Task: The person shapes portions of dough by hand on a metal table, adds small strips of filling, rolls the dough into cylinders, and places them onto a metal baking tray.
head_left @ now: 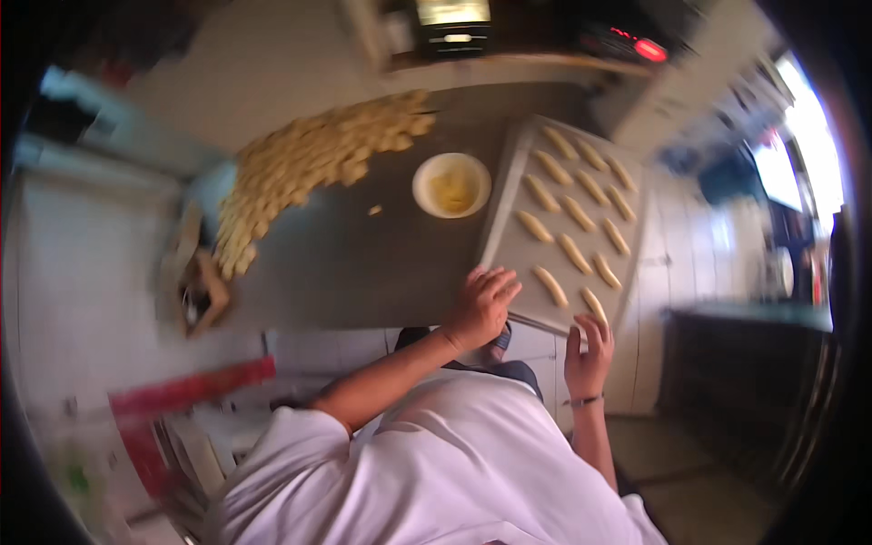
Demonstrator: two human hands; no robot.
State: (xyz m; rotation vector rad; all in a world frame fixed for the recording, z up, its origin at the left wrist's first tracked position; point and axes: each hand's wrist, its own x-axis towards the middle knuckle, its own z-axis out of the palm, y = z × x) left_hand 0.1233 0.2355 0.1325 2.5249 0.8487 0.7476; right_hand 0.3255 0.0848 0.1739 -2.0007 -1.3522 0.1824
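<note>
Several pale dough sticks (578, 214) lie in slanting rows on a metal baking tray (500, 214) at the right end of the table. My right hand (589, 359) is at the tray's near edge, its fingertips touching the lower end of the nearest right dough stick (594, 303). Its thumb stands apart from the fingers. By the tray's near left corner is my left hand (483, 304), palm down with fingers stretched to the right. I see nothing in it. Beyond it stands a white bowl (422, 188) with something yellow inside.
Many small dough pieces (313, 154) cover the far left of the dark table (381, 263). One small dough piece (375, 210) lies alone near the bowl. A wooden frame-like object (214, 295) is at the left edge. At right is a dark cabinet (736, 372).
</note>
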